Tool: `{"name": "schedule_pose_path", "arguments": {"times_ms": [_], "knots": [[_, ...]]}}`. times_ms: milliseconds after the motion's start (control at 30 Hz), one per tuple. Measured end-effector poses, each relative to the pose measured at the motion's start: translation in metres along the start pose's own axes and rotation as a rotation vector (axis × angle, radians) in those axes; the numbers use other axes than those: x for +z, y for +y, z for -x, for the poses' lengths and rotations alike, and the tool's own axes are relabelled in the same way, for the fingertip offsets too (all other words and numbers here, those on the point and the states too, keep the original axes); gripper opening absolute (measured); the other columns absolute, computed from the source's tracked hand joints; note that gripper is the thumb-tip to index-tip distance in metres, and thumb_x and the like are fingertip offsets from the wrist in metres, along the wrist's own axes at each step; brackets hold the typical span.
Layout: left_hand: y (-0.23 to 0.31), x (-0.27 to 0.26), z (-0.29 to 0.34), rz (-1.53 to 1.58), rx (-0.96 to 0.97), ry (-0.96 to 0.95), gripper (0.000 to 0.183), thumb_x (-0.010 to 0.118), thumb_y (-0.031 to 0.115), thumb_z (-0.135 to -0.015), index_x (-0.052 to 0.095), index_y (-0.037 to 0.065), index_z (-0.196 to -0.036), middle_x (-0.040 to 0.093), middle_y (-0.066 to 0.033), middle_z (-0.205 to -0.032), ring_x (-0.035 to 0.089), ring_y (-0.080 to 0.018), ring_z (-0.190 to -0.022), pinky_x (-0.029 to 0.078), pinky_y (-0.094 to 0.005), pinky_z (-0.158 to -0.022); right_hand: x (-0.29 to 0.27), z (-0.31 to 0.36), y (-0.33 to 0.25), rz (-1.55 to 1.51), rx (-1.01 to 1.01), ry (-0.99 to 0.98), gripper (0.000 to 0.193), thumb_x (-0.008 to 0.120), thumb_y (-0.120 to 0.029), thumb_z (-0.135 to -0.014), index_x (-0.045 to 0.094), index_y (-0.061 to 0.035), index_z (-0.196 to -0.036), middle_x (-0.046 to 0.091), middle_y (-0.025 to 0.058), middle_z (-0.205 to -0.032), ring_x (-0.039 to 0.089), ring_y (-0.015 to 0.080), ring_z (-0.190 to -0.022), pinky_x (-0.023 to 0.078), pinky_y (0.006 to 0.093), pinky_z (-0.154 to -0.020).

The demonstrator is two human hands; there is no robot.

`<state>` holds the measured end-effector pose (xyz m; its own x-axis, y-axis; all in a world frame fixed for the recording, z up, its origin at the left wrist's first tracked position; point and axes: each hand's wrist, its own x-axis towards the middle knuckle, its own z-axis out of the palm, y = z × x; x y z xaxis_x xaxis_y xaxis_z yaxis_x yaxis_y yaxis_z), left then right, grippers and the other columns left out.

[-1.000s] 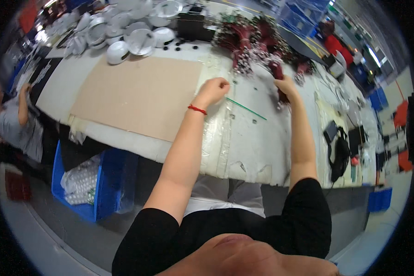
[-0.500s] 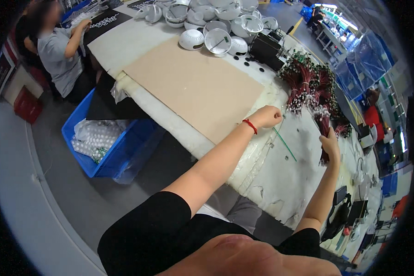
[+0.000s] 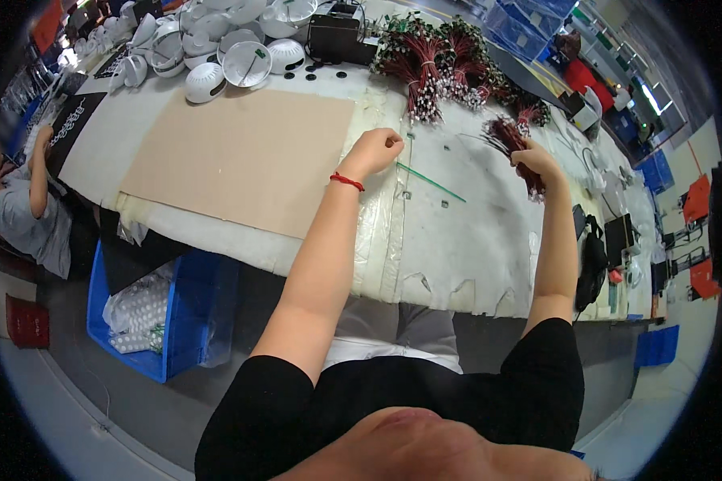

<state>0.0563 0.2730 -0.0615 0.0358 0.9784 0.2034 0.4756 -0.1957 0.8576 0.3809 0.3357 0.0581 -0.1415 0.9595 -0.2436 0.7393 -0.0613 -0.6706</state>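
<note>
1. bundle of thin dark-red wires (image 3: 508, 138): over the right of the white-topped table (image 3: 465, 248), grasped in the right hand (image 3: 539, 160).
2. left hand (image 3: 377, 151): fingers curled beside a thin, straight green strip (image 3: 431, 182); whether it grips anything cannot be told.
3. tied dark-red wire bundles (image 3: 427, 68) with white tips: beyond both hands.

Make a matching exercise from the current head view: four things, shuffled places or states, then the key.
Things:
1. Right hand
2. Green strip
3. Tan sheet
4. Large blue bin

Places or states:
A. Lying flat, nearer the person than the white domes
B. At the lower left, with white dotted items inside
C. Closed around a dark red wire bundle
D. Slanting away from beside the left hand

Pairs: 1-C, 2-D, 3-A, 4-B
</note>
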Motion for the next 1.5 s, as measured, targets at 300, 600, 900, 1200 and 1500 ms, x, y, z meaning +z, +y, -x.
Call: {"name": "schedule_pose_path", "arguments": {"times_ms": [300, 600, 900, 1200, 1500], "knots": [[0.031, -0.001, -0.002, 0.456, -0.010, 0.028, 0.037, 0.049, 0.033, -0.091, 0.058, 0.004, -0.113, 0.063, -0.0089, -0.096, 0.060, -0.0141, -0.083, 0.048, -0.0279, -0.070, 0.021, 0.039, -0.017, -0.418, -0.200, -0.197, 0.019, 0.056, -0.006, -0.069, 0.051, 0.0000, -0.086, 0.053, 0.0062, -0.071, 0.051, 0.0141, -0.054, 0.041, 0.0261, -0.050], [0.032, -0.008, -0.011, 0.861, 0.254, 0.338, 0.047, 0.029, 0.038, -0.098, 0.052, 0.004, -0.120, 0.057, -0.0093, -0.116, 0.050, -0.0187, -0.112, 0.040, -0.0338, -0.094, 0.101, 0.052, -0.044, -0.737, -0.128, -0.601, 0.022, 0.058, -0.011, -0.071, 0.050, -0.0017, -0.090, 0.054, 0.0075, -0.074, 0.051, 0.0142, -0.052, 0.042, 0.0259, -0.051], [0.035, -0.011, -0.006, 1.042, 0.178, 0.198, 0.045, 0.032, 0.037, -0.097, 0.055, 0.001, -0.112, 0.063, -0.0103, -0.102, 0.061, -0.0179, -0.095, 0.048, -0.0313, -0.085, 0.121, 0.059, -0.042, -0.949, -0.115, -0.722, 0.036, 0.061, -0.012, -0.072, 0.047, 0.0006, -0.102, 0.053, 0.0073, -0.076, 0.055, 0.0183, -0.055, 0.047, 0.0292, -0.052], [0.041, -0.010, 0.000, 0.963, 0.155, -0.020, 0.043, 0.035, 0.035, -0.097, 0.055, 0.001, -0.112, 0.064, -0.0106, -0.095, 0.062, -0.0157, -0.090, 0.046, -0.0288, -0.085, 0.127, 0.053, -0.026, -1.001, -0.067, -0.780, 0.040, 0.068, -0.013, -0.071, 0.049, 0.0001, -0.104, 0.058, 0.0113, -0.081, 0.061, 0.0223, -0.061, 0.053, 0.0321, -0.056], [0.040, 0.015, -0.005, 0.428, 0.368, 0.097, 0.037, 0.038, 0.029, -0.096, 0.057, 0.001, -0.111, 0.058, -0.0101, -0.110, 0.050, -0.0177, -0.109, 0.037, -0.0311, -0.095, 0.132, 0.050, -0.023, -0.993, -0.073, -0.819, 0.039, 0.069, -0.011, -0.071, 0.049, -0.0005, -0.103, 0.058, 0.0072, -0.079, 0.057, 0.0146, -0.055, 0.050, 0.0260, -0.050]]}}
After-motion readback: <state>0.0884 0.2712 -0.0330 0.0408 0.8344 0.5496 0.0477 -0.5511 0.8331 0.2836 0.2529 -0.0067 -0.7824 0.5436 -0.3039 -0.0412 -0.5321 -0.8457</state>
